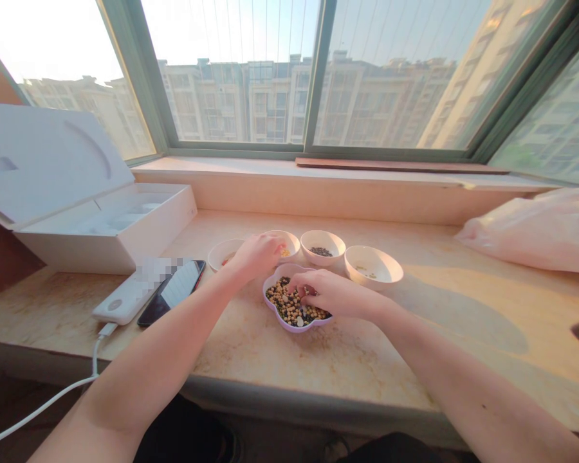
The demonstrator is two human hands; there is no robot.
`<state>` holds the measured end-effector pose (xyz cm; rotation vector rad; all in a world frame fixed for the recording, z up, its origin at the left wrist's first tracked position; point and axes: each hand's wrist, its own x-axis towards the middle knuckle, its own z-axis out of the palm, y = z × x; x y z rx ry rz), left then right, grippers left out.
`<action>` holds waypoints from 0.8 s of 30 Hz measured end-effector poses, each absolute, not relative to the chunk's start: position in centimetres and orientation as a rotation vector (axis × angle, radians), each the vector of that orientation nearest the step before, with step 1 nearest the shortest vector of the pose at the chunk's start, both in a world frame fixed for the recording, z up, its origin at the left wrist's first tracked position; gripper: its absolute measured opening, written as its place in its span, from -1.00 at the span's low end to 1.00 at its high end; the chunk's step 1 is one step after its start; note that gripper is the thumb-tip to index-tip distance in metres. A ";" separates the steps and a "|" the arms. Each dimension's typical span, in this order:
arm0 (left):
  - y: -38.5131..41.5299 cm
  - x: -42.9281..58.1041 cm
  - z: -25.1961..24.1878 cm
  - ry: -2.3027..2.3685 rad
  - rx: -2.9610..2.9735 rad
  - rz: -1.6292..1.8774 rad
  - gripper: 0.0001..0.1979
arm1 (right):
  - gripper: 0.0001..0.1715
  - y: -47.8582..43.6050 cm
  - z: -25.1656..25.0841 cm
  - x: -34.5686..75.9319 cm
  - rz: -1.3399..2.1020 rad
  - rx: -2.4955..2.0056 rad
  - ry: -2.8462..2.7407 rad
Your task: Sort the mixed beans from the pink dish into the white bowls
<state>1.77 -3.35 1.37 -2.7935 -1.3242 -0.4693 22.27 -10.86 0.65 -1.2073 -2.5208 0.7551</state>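
My right hand (325,290) reaches into a purple scalloped bowl (296,329) of mixed beans (287,302). Its fingers bend down to the beans with a gap showing between the fingertips. My left hand (260,254) hovers at a white bowl (293,239) with yellow grains inside. Its fingers are drawn together, and whatever they hold is hidden. Left of that hand stands another white bowl (215,256) with a little reddish content, partly covered by my wrist. A third white bowl (338,247) holds dark beans (320,251). In the rightmost white bowl (390,270) lie a few pale pieces.
On the left are an open white box (159,218), a white power bank (120,302) with a cable (95,360), and a dark phone (171,292). A pale plastic bag (535,228) lies at the right. The stone counter (251,360) ends at a front edge; windows stand behind it.
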 end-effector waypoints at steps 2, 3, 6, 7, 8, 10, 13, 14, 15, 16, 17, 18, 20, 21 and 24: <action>-3.3 1.8 1.5 -1.317 -2.799 -0.476 -0.80 | -0.60 -10.7 0.5 22.5 0.754 -1.183 -2.531; -3.3 1.7 1.5 -1.307 -2.803 -0.478 -0.79 | -0.59 -10.6 0.4 22.6 0.753 -1.175 -2.538; -3.5 1.8 1.6 -1.289 -2.804 -0.478 -0.79 | -0.59 -10.3 0.2 22.8 0.749 -1.164 -2.555; -3.5 1.8 1.7 -1.292 -2.800 -0.477 -0.79 | -0.61 -10.3 0.2 22.8 0.748 -1.169 -2.555; -3.6 1.8 1.8 -1.299 -2.795 -0.476 -0.79 | -0.63 -10.3 0.2 22.8 0.747 -1.172 -2.551; -3.8 1.8 1.9 -1.321 -2.788 -0.477 -0.80 | -0.67 -10.3 0.3 22.7 0.747 -1.166 -2.542; -3.9 1.8 1.9 -1.353 -2.795 -0.511 -0.77 | -0.73 -10.5 0.6 22.5 0.752 -1.143 -2.525; -3.8 1.8 1.9 -1.358 -2.799 -0.530 -0.76 | -0.76 -10.5 0.7 22.5 0.750 -1.143 -2.520; -3.8 1.8 1.9 -1.354 -2.803 -0.553 -0.75 | -0.79 -10.5 0.9 22.5 0.746 -1.143 -2.516; -3.8 1.8 1.9 -1.342 -2.806 -0.580 -0.74 | -0.81 -10.5 1.1 22.6 0.736 -1.142 -2.507; -3.8 1.9 1.9 -1.323 -2.809 -0.606 -0.73 | -0.82 -10.5 1.3 22.9 0.720 -1.146 -2.489; -3.8 1.9 1.9 -1.298 -2.813 -0.632 -0.72 | -0.83 -10.4 1.7 23.3 0.696 -1.160 -2.465; -4.0 2.1 1.9 -1.223 -2.847 -0.669 -0.72 | -0.81 -10.1 2.4 24.5 0.614 -1.245 -2.372; -4.2 2.2 2.0 -1.178 -2.876 -0.669 -0.72 | -0.79 -9.8 2.7 25.2 0.542 -1.332 -2.323; -5.2 2.7 2.3 -1.061 -2.988 -0.559 -0.72 | -0.74 -8.7 3.5 27.9 0.280 -1.513 -2.178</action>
